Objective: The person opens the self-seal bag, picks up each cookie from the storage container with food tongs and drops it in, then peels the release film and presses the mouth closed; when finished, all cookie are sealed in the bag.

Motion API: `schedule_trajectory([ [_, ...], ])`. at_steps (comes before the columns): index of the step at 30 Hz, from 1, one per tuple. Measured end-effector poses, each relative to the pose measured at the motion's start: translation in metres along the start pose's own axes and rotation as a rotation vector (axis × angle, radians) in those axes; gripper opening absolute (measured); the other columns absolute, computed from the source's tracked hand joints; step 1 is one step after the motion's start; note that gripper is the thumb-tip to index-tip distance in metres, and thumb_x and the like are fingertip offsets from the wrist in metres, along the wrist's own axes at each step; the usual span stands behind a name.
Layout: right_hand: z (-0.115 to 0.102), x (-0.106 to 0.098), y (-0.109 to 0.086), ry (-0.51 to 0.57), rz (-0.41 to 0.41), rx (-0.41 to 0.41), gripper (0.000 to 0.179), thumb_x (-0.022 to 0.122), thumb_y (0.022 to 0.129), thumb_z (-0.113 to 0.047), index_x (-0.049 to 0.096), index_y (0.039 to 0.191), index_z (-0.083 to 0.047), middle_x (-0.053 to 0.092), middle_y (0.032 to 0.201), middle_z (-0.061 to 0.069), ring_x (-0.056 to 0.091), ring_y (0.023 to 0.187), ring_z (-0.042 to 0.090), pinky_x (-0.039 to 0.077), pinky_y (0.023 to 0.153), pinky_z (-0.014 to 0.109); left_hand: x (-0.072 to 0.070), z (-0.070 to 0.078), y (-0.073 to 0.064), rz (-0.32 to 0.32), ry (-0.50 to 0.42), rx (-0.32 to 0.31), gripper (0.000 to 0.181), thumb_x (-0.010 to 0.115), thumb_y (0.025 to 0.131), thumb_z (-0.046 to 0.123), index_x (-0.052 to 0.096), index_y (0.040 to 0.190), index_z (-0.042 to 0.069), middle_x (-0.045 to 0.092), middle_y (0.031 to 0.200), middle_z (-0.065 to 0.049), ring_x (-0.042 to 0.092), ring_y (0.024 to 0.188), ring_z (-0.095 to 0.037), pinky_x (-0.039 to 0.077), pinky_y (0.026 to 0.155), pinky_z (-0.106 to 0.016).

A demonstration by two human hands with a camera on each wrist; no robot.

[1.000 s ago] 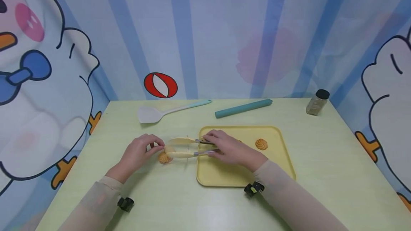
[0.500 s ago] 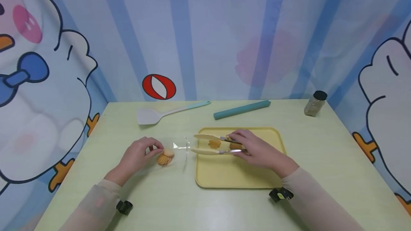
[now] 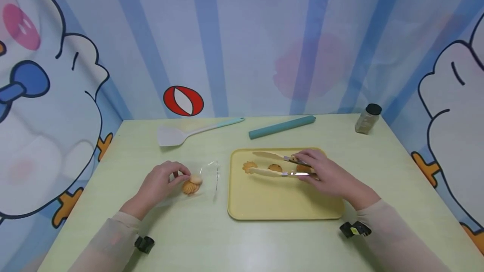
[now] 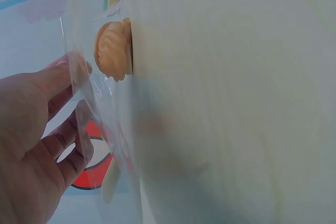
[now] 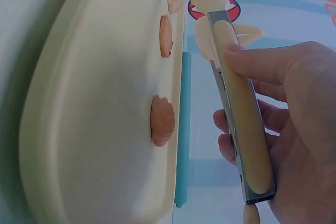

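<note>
**Tongs over the tray, bag of cookies held at the left**

Pale green tabletop (image 3: pixel 264 242) fills the scene, backed by blue-striped curtains with cartoon ducks. On it lies a shallow yellow tray (image 3: pixel 280 205) with rounded corners and a raised rim.

The right hand (image 3: pixel 325 175) grips a pair of tongs (image 3: pixel 276 165) over the tray, fingers curled round the metal arms; the cream-coloured, spoon-shaped tips stand apart, open toward the left. Three orange, ridged, swirl-shaped cookies rest on the tray: one (image 3: pixel 249 166) at the tong tips, one (image 3: pixel 274 167) between the arms, one (image 3: pixel 302 168) partly hidden by the fingers.

Left of the tray, the left hand (image 3: pixel 160 184) pinches the edge of a clear plastic bag (image 3: pixel 209 175) lying on the table, thin and glossy. Inside it sit bagged cookies (image 3: pixel 190 185) of the same kind, stacked together.

Along the far edge lie a white spatula (image 3: pixel 177 134) with a teal handle, a teal cylinder (image 3: pixel 281 127), and a black-capped spice jar (image 3: pixel 366 119), all well apart from the hands.
</note>
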State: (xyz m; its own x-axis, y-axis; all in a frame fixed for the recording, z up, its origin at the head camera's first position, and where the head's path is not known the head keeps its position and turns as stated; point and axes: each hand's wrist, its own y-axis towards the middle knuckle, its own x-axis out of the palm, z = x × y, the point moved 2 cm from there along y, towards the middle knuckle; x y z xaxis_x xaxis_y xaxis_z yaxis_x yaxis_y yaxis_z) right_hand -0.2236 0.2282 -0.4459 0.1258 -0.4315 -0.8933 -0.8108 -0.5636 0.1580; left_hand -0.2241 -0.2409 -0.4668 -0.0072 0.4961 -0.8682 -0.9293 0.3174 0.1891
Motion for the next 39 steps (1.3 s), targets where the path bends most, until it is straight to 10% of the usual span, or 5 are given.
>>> schedule_trajectory([
  [24, 0.000, -0.002, 0.018, -0.067, -0.075, -0.054, 0.055, 0.071, 0.099, -0.023, 0.053, 0.148, -0.007, 0.055, 0.143, 0.015, 0.054, 0.128, 0.033, 0.049, 0.104, 0.053, -0.003, 0.000, 0.001, 0.025, 0.012, 0.043, 0.011, 0.081, 0.090, 0.017, 0.077, 0.098, 0.021, 0.070, 0.091, 0.008, 0.054, 0.078, -0.010, 0.047, 0.070, -0.029],
  [39, -0.003, 0.001, 0.025, -0.120, -0.047, -0.137, 0.048, 0.074, 0.096, -0.016, 0.060, 0.141, -0.004, 0.062, 0.130, 0.016, 0.061, 0.109, 0.027, 0.054, 0.089, 0.047, -0.004, 0.002, 0.000, -0.041, 0.000, -0.052, 0.010, 0.079, 0.092, 0.020, 0.077, 0.101, 0.023, 0.070, 0.094, 0.008, 0.056, 0.083, -0.014, 0.047, 0.075, -0.032],
])
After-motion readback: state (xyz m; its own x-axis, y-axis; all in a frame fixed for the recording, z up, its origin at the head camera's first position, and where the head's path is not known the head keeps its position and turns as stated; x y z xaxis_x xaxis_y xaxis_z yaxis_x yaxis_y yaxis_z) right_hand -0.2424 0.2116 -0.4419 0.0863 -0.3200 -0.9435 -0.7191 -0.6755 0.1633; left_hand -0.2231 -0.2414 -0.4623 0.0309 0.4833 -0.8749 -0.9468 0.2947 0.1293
